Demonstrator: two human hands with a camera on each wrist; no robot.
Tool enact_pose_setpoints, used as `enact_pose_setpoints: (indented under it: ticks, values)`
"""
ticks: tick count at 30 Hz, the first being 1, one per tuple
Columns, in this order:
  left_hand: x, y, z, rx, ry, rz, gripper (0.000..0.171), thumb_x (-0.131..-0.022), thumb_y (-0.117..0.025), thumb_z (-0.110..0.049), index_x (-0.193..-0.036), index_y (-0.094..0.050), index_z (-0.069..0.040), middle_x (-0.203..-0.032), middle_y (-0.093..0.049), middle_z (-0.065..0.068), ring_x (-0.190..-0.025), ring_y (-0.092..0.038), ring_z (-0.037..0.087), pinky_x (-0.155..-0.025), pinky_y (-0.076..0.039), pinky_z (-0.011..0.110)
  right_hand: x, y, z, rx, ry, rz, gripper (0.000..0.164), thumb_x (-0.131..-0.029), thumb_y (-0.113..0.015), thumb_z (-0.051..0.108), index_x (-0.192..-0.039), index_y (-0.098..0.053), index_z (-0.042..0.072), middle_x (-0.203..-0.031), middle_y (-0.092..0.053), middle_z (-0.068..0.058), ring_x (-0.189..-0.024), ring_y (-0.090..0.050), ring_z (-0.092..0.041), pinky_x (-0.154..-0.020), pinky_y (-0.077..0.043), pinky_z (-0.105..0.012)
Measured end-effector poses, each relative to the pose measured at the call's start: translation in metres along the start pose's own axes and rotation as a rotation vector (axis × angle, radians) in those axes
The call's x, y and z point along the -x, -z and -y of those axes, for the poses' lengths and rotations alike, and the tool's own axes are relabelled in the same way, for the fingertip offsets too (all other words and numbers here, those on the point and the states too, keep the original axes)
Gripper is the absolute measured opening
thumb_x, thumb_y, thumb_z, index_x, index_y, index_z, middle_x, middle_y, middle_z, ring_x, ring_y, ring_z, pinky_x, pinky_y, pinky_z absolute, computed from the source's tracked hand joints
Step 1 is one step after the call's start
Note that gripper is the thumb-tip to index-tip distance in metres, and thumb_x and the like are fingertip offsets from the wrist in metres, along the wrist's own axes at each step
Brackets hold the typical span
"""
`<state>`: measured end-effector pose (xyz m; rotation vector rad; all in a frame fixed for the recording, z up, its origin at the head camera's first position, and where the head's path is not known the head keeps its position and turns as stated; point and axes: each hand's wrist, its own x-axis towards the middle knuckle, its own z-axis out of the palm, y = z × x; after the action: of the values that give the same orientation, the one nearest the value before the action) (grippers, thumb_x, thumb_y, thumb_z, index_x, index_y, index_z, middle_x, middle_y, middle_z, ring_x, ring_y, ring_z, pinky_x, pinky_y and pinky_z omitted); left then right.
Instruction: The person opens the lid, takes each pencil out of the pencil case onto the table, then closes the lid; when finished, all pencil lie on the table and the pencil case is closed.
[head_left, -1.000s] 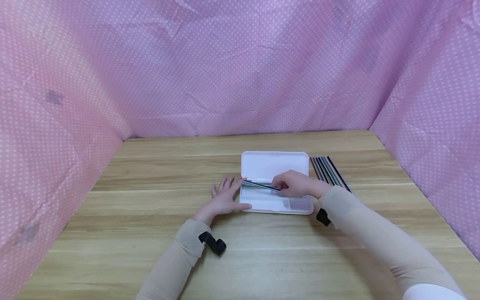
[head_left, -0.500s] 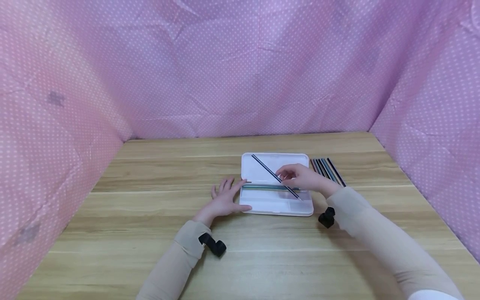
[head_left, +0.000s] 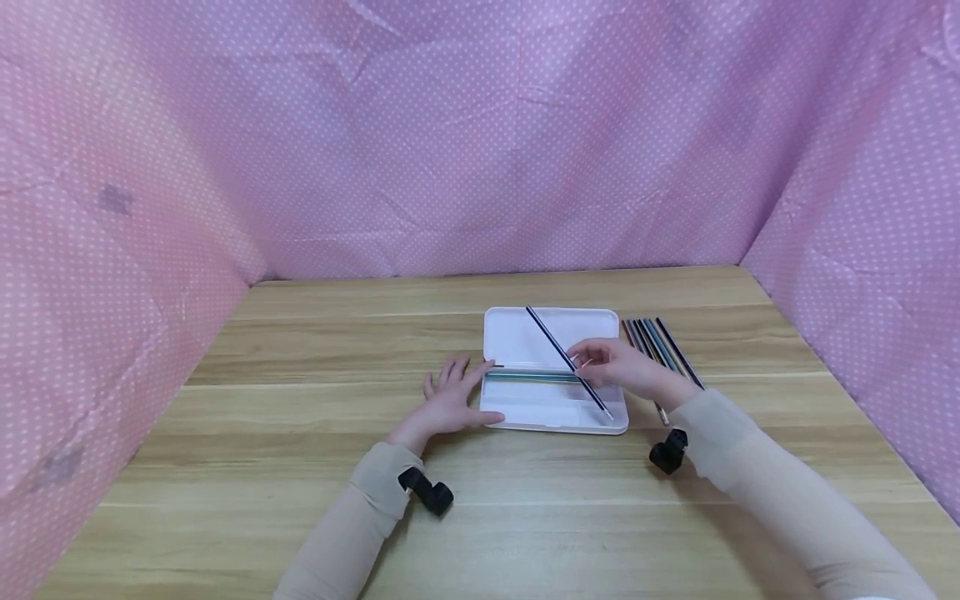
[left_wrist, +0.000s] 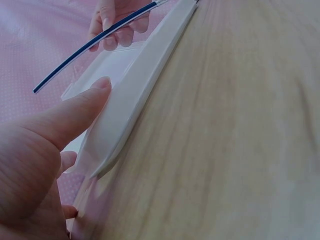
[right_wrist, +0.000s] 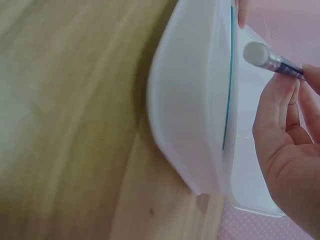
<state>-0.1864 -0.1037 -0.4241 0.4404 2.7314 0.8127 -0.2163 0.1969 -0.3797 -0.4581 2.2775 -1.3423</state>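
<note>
A white pencil case (head_left: pixel 528 412) lies with its lid (head_left: pixel 510 333) folded back on the table. My right hand (head_left: pixel 618 367) pinches a dark blue, white-striped pencil (head_left: pixel 551 337) between thumb and fingers, slanting above the case. In the right wrist view the pencil's white eraser end (right_wrist: pixel 257 53) and metal band point towards the camera. My left hand (head_left: pixel 446 408) rests at the left edge of the case, fingers spread and thumb (left_wrist: pixel 102 84) against its near side. Inside the case, along the hinge side, lie teal pencils (head_left: pixel 528 377), partly hidden behind my right hand.
To the right of the case a row of several pencils (head_left: pixel 652 337) lies on the wooden table (head_left: pixel 360 333), partly covered by my right wrist. Pink dotted cloth (head_left: pixel 480 167) hangs around the table's back and sides.
My right hand has lifted the pencil out of the case, turned it to a steeper slant and moved slightly right. My left hand has stayed at the case's edge.
</note>
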Motion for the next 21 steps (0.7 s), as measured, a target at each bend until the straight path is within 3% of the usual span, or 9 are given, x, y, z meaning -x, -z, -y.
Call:
enact_pose_setpoints:
  ticks: [7, 14, 21]
  values:
    - [-0.001, -0.001, 0.001, 0.004, -0.003, -0.002, 0.088, -0.077, -0.073, -0.05, -0.15, -0.026, -0.032, -0.158, -0.01, 0.016, -0.144, 0.001, 0.039, -0.106, 0.011, 0.065, 0.01, 0.003, -0.009, -0.015, -0.029, -0.016, 0.038, -0.092, -0.057, 0.013, -0.128, -0.051, 0.001, -0.11, -0.053, -0.011, -0.098, -0.05, -0.021, -0.081, -0.05, -0.031]
    - [0.0, -0.001, 0.001, 0.013, -0.007, 0.001, 0.088, -0.078, -0.072, -0.05, -0.15, -0.026, -0.032, -0.158, -0.009, 0.017, -0.144, 0.002, 0.039, -0.106, 0.012, 0.065, 0.023, 0.019, -0.016, -0.011, -0.031, -0.092, 0.043, -0.092, -0.058, 0.014, -0.13, -0.048, -0.003, -0.11, -0.054, -0.012, -0.093, -0.051, -0.013, -0.076, -0.049, -0.027]
    - [-0.001, 0.001, 0.0, 0.016, -0.011, 0.007, 0.089, -0.077, -0.072, -0.051, -0.15, -0.025, -0.033, -0.158, -0.008, 0.016, -0.145, 0.003, 0.039, -0.106, 0.012, 0.065, 0.038, 0.037, -0.025, -0.173, -0.018, -0.135, 0.043, -0.093, -0.054, 0.007, -0.13, -0.042, -0.009, -0.102, -0.054, 0.004, -0.089, -0.052, 0.0, -0.073, -0.05, -0.022]
